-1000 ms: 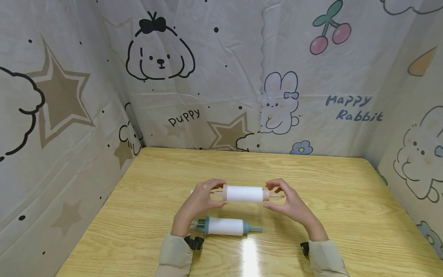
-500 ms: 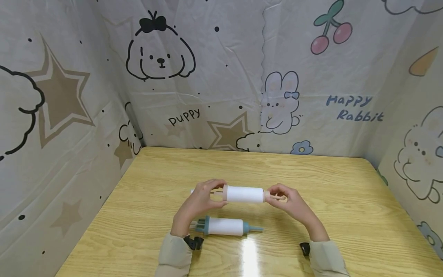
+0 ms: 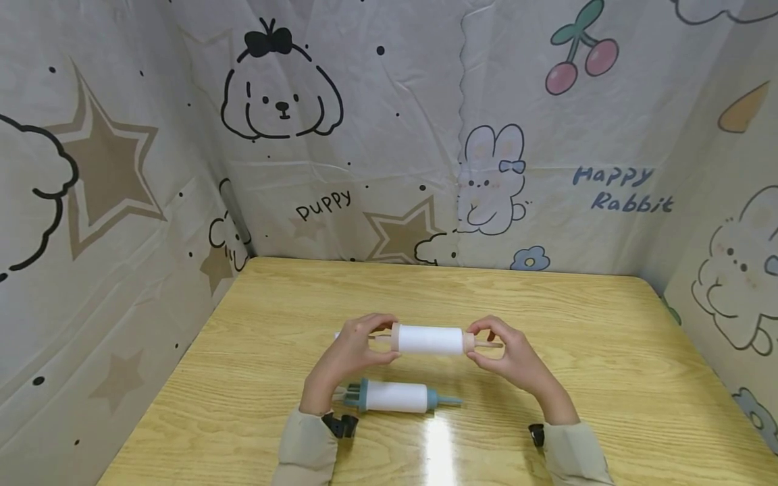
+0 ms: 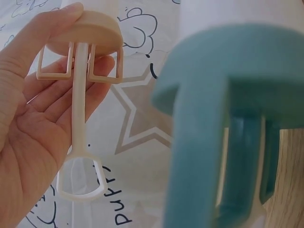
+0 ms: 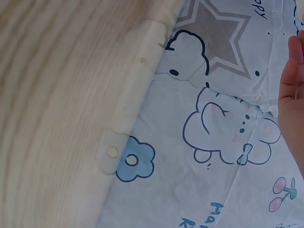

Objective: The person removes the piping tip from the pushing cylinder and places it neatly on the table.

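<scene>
A white-barrelled syringe [image 3: 429,340] with beige end caps is held level in both hands, seemingly above the table. My left hand [image 3: 350,351] grips the flanged cap, thumb on one side and fingers on the other; in the left wrist view the syringe's pale plunger [image 4: 80,104] ends in a ring handle beside the palm. At the other end, my right hand [image 3: 507,354] pinches the smaller cap, with the thin nozzle [image 3: 489,345] pointing toward its palm. Only part of the right hand [image 5: 292,90] shows in its wrist view, the syringe mostly out of frame there.
A second syringe [image 3: 396,397], white with teal ends, lies on the wooden table [image 3: 577,324] nearer the person, partly behind the left wrist. Printed curtain [image 3: 401,155] walls stand behind and at both sides of the table.
My right fingers close onto the small cap and nozzle end, then shift slightly and spread a little, still at the cap. The left hand and the teal syringe stay put.
</scene>
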`<state>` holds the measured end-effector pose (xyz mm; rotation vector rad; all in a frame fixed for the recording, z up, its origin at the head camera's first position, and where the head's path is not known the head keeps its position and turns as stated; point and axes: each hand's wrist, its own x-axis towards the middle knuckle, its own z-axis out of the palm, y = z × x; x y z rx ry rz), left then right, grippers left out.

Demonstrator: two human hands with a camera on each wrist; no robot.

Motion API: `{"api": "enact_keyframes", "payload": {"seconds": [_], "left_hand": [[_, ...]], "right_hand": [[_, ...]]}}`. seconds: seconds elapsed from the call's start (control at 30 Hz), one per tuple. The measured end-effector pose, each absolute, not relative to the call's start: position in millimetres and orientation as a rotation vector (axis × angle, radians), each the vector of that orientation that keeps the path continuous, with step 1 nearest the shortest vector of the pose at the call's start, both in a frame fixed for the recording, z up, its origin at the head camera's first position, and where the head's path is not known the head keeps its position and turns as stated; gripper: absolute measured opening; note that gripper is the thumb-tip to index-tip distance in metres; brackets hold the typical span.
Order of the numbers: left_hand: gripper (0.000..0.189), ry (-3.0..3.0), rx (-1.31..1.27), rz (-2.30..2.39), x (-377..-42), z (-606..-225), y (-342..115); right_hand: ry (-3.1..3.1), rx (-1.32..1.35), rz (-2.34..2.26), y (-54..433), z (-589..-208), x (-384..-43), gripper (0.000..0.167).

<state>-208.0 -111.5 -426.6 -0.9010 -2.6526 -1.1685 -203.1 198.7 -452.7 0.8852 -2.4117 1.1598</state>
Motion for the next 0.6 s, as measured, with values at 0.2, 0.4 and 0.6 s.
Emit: {"api": "enact_keyframes", "payload": {"seconds": [0.2, 0.4, 0.6], "left_hand": [[0.049, -2.652, -0.898, -1.169, -208.6, -427.9, -112.4], [0.05, -2.637, -0.902, -1.177, -209.7, -429.1, -112.6], [0.049, -2.636, -0.912, -1.186, -209.9, -428.1, -112.9]], "right_hand": [[-2.436, 0.857, 1.222, 198.8, -452.7, -204.0, 0.041], [-2.571, 0.67, 1.433, 199.2, -453.2, -204.7, 0.033], [-2.701, 0.565, 1.564, 198.6, -452.1, -204.1, 0.023]]}}
